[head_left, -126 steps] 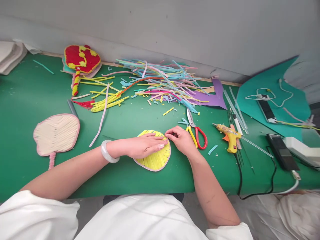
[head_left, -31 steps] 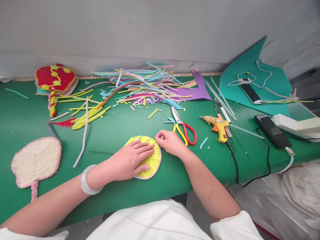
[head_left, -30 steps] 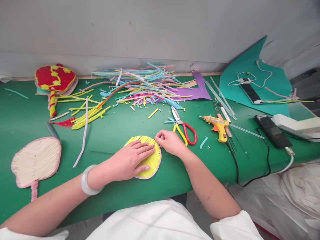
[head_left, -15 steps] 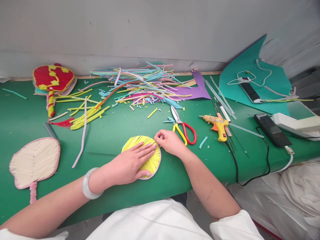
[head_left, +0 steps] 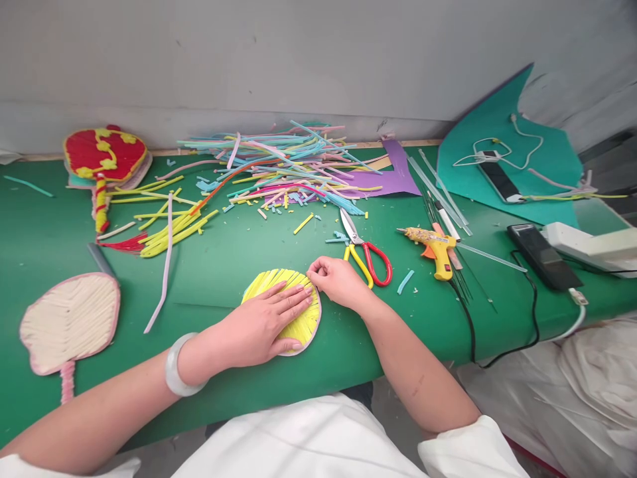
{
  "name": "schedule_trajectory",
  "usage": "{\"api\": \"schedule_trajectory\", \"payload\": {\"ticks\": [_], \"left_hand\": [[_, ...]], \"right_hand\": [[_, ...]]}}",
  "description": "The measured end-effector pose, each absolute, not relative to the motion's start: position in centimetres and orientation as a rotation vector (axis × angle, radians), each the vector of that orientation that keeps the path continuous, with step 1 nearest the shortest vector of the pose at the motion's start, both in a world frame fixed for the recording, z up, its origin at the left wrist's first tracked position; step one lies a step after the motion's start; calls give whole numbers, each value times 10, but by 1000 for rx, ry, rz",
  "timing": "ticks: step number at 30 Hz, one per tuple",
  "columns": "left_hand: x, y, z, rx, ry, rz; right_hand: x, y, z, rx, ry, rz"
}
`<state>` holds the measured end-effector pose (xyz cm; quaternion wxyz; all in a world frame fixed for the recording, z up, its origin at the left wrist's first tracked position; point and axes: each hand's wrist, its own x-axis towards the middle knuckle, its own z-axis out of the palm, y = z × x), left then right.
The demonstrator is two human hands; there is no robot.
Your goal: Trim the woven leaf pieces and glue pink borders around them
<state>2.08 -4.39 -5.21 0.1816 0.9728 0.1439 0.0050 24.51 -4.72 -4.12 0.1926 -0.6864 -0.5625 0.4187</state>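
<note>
A round yellow piece (head_left: 304, 326) with a pale pink rim lies on the green table (head_left: 199, 385). My left hand (head_left: 259, 325) rests flat on top of it with the fingers stretched out, hiding its lower left part. At the upper right rim, my right hand (head_left: 333, 279) has its thumb and fingertips pinched together; whatever is between them is too small to make out. Scissors (head_left: 369, 260) with one red and one yellow handle lie just beyond my right hand.
Coloured strips (head_left: 279, 162) are heaped near the wall. A yellow glue gun (head_left: 438, 251), its cord and a black phone (head_left: 540, 257) lie right. On the left are a cream fan shape (head_left: 72, 322), a red one (head_left: 107, 156) and a lilac strip (head_left: 168, 265).
</note>
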Motion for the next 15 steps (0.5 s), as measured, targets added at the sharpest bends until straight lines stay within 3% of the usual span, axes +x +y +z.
{"api": "schedule_trajectory", "payload": {"ticks": [15], "left_hand": [[22, -45, -50, 2719, 410, -6]], "right_hand": [[245, -48, -42, -1920, -1578, 1160]]}}
